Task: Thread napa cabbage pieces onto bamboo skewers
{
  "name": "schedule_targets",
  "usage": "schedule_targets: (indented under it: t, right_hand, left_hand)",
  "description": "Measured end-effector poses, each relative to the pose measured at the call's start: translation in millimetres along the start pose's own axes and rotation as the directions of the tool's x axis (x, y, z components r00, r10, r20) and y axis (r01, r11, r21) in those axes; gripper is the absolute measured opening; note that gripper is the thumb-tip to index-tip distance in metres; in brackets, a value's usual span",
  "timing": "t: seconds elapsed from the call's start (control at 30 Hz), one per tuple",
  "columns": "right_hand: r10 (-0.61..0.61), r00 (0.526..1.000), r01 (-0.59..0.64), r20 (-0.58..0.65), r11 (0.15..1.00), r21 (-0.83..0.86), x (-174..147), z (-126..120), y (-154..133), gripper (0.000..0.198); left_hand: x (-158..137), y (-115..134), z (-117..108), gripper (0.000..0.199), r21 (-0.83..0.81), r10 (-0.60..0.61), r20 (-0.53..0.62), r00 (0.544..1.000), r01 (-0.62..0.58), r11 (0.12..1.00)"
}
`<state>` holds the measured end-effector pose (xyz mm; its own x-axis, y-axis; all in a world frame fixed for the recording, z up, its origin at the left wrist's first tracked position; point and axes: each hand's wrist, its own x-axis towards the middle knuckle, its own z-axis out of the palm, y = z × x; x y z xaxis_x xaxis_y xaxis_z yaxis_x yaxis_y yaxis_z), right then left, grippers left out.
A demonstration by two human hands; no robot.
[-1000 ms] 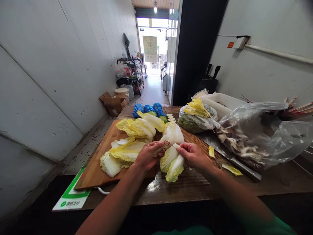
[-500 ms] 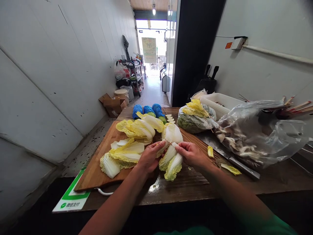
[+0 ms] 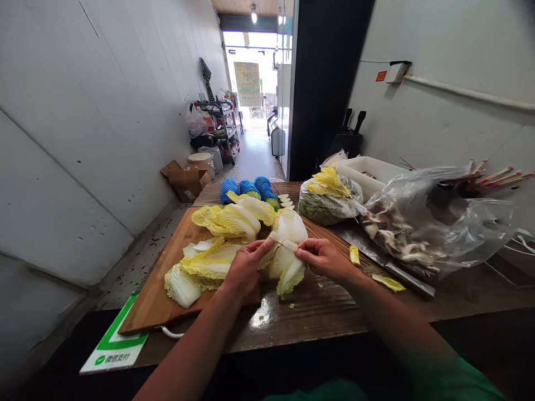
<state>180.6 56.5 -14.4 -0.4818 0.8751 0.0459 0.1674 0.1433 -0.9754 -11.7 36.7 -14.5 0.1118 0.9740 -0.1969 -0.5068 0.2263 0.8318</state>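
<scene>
Threading likely goes best slowly and squarely: the left hand (image 3: 246, 266) pinches one napa cabbage leaf (image 3: 273, 236), the right hand (image 3: 324, 258) a second leaf (image 3: 290, 245), a thin skewer (image 3: 280, 243) between, above the tabletop (image 3: 307, 320).

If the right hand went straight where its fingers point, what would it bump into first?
Beyond the pale cabbage leaf it pinches, likely the thin brown stick, then the bare left hand; depth is unclear.

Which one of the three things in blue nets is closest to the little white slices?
The far-right netted one: it lies nearest the white slices, while the middle one and left one sit farther left.
</scene>
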Motion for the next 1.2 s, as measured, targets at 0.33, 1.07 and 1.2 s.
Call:
schedule_targets:
  t: [0.33,1.07,1.2]
  right_hand:
    - [-0.088,0.996,0.086,-0.022,0.992,-0.092,-1,-1,1,0.028]
    - [0.029,1.000,-0.031,0.012,0.907,0.419,4,-17,3,0.031]
    - [0.009,0.991,-0.069,0.132,0.888,0.455,4,-7,0,0.031]
  left_hand:
    - [-2,-2,6,0.026,0.054,-0.063,0.012,0.998,0.062,0.997]
    - [-77,73,-11,0.029,0.631,0.758,-0.183,0.626,-0.517,0.579]
    - [-68,60,4,0.066,0.587,0.465,-0.104,0.879,-0.323,0.742]
